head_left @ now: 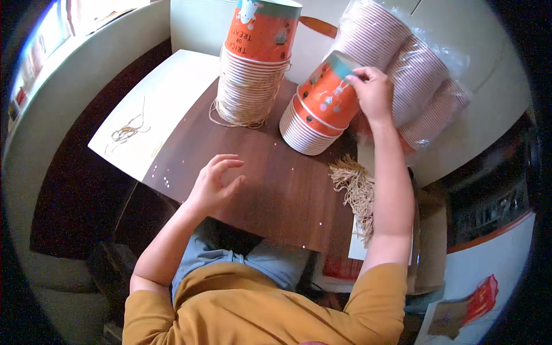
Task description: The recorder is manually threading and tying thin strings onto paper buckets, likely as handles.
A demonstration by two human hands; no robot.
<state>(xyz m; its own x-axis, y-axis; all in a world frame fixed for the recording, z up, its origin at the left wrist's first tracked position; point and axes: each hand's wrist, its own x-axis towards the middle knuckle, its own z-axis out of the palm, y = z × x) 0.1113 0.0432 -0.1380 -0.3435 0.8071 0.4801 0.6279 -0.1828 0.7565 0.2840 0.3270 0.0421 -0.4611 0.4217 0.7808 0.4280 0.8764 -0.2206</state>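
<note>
The right hand [375, 92] pinches the top orange paper cup [329, 95] of a leaning stack [307, 127] at one o'clock on the bench [270, 190]; light, crushable, best held by the rim. The left hand [214, 185] hovers open, empty.

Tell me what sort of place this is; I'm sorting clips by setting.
Probably a home craft or packing spot rather than a factory: a small wooden table, stacks of orange paper cups, a plastic-wrapped sleeve of more cups, and loose straw-coloured twine.
</note>
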